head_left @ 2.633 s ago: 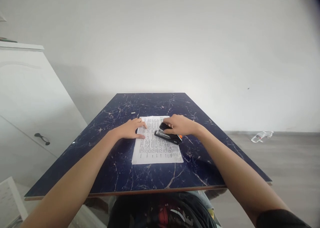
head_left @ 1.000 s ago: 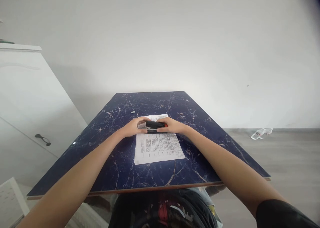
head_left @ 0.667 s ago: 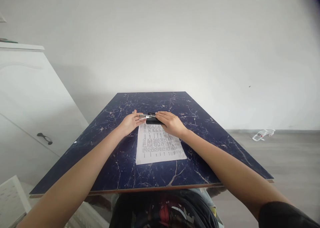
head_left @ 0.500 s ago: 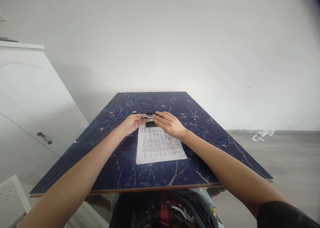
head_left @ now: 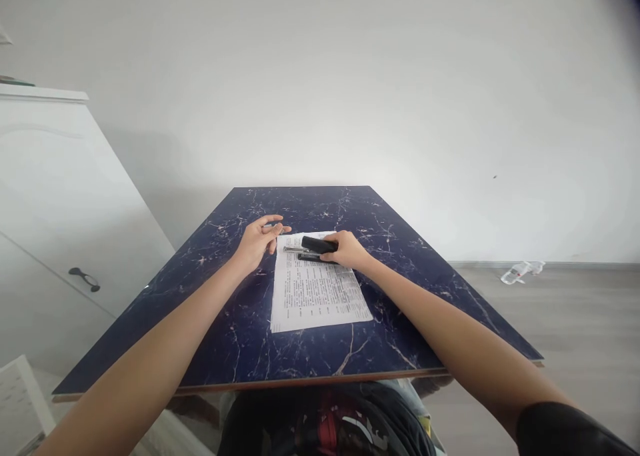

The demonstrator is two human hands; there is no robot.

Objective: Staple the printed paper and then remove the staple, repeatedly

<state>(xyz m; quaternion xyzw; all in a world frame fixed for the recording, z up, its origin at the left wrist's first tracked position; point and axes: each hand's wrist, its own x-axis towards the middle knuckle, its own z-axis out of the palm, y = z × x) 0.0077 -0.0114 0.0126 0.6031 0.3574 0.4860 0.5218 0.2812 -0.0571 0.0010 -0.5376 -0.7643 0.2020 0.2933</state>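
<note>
My right hand (head_left: pixel 349 250) is closed around the back of a black stapler (head_left: pixel 319 245) above the printed sheets. The stapler's top cover is raised, and its silver metal rail (head_left: pixel 294 249) points left. My left hand (head_left: pixel 256 244) is off the stapler, to its left, with fingers apart. A small pale strip (head_left: pixel 268 227), which looks like staples, shows between those fingers, seemingly on the table; contact with it is unclear. The stack of printed paper (head_left: pixel 320 303) lies under the stapler and partly beneath my right hand.
The dark blue marble-patterned table (head_left: pixel 400 329) reaches back to the white wall (head_left: pixel 320 83). A white cabinet (head_left: pixel 45 176) with a dark handle stands at the left. Crumpled plastic packaging (head_left: pixel 522 272) lies on the floor at the right.
My left hand has let go of the stapler and moved left to the pale strip. My right hand has drawn the stapler slightly nearer, over the paper, whose top edge now shows.
</note>
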